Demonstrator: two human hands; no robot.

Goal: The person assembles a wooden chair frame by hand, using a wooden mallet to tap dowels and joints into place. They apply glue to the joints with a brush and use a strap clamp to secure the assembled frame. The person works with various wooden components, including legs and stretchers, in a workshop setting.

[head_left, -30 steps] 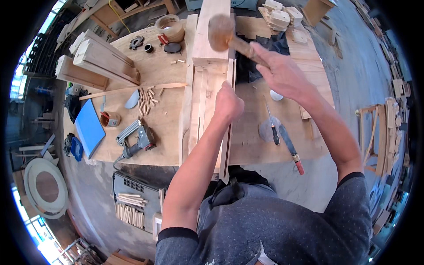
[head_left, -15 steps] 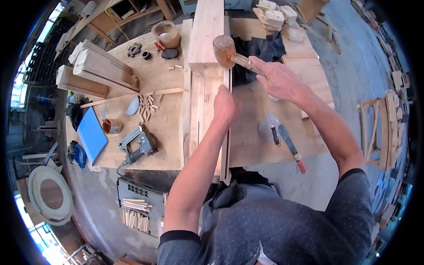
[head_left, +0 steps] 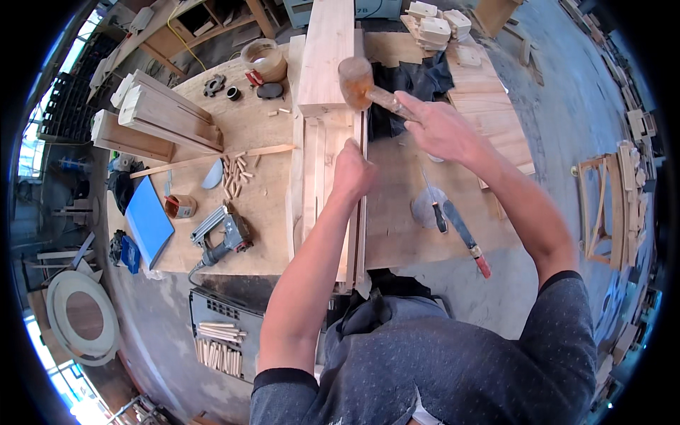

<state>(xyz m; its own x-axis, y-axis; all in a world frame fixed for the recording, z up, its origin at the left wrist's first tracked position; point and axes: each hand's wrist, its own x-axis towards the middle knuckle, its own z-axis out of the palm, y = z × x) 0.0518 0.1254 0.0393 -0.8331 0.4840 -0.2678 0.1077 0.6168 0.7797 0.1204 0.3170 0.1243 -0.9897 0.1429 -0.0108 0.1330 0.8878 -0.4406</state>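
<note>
My right hand [head_left: 440, 129] is closed around the handle of a worn mallet [head_left: 356, 83]. Its slightly blurred head is over the right side of a pale wooden workpiece [head_left: 326, 67], near a step in the wood. Just nearer to me, my left hand [head_left: 353, 170] is closed at the long grooved rail [head_left: 360, 234] along the workpiece's right side. Anything between those fingers is hidden. A dark cloth [head_left: 414, 81] lies just beyond the mallet. To the right of the workpiece are a screwdriver [head_left: 438, 209] and a red-tipped, dark-handled tool [head_left: 464, 230].
On the bench's left side lie a nail gun [head_left: 225, 234], loose dowels [head_left: 234, 177], a glue pot [head_left: 180, 206], a blue sheet [head_left: 149, 221] and upright wooden parts [head_left: 166, 113]. Cut blocks [head_left: 433, 30] are piled at the far right. Below the bench, a grey case [head_left: 212, 301] holds more dowels.
The view has shifted slightly. My left hand has moved a little left along with it, still closed at the rail. The mallet stays over nearly the same place in my right hand.
</note>
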